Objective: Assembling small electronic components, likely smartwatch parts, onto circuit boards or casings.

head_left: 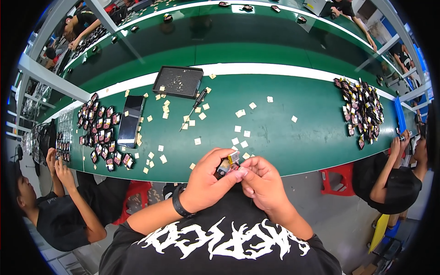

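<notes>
Close to my body, just over the table's near edge, my left hand (208, 179) is closed around a small black device (222, 170) with a silver and yellow block, perhaps a battery, sticking up from it. Thumb and fingertips of my right hand (262, 182) pinch together at the device's right side, where reddish parts show. Whatever lies between those right fingertips is too small to make out. Small cream-coloured square pieces (238, 129) are scattered over the green table in front of both hands.
Piles of similar black devices lie left (104, 123) and right (362, 107). A dark phone-like slab (131, 121), a screwdriver (194, 106) and a black tray (178, 81) sit left of centre. Co-workers sit at left (64, 215) and right (389, 178). A conveyor belt (238, 39) runs beyond.
</notes>
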A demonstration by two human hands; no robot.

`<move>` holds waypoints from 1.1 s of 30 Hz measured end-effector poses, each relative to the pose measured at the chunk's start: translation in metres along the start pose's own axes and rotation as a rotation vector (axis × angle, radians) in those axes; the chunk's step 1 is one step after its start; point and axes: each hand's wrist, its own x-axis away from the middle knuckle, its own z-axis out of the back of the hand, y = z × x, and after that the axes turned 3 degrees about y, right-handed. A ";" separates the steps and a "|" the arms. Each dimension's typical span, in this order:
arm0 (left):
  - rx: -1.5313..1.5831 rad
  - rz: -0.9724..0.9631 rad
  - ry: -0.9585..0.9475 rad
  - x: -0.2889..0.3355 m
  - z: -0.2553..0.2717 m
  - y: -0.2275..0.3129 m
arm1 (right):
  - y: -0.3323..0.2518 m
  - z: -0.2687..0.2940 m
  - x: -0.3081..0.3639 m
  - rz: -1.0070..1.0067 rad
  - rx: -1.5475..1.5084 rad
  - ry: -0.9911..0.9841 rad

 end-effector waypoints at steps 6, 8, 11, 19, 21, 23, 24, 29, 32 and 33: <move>0.104 0.173 0.054 0.003 0.004 -0.001 | 0.014 0.013 0.008 0.023 -0.040 0.055; 0.044 0.167 0.051 0.005 0.007 -0.003 | 0.026 0.019 0.021 0.005 -0.045 0.015; -0.132 -0.002 0.089 0.007 0.007 -0.018 | 0.030 0.023 0.030 -0.029 0.017 -0.013; -0.305 -0.072 0.061 0.002 0.018 0.002 | -0.008 -0.018 0.026 0.448 0.808 0.066; -0.226 0.000 0.032 0.001 0.022 0.006 | -0.013 -0.022 0.022 0.231 0.744 0.075; -0.236 -0.048 0.041 0.001 0.025 0.008 | -0.015 -0.025 0.017 0.234 0.775 0.102; -0.245 -0.094 0.047 0.002 0.026 0.008 | -0.014 -0.026 0.015 0.235 0.806 0.131; -0.300 -0.165 0.034 0.005 0.030 0.009 | -0.014 -0.037 0.010 0.105 0.666 0.132; -0.337 -0.182 0.027 0.009 0.030 0.005 | -0.008 -0.037 0.005 0.091 0.582 0.128; -0.352 -0.170 0.023 0.010 0.030 0.004 | -0.005 -0.036 0.004 0.084 0.540 0.127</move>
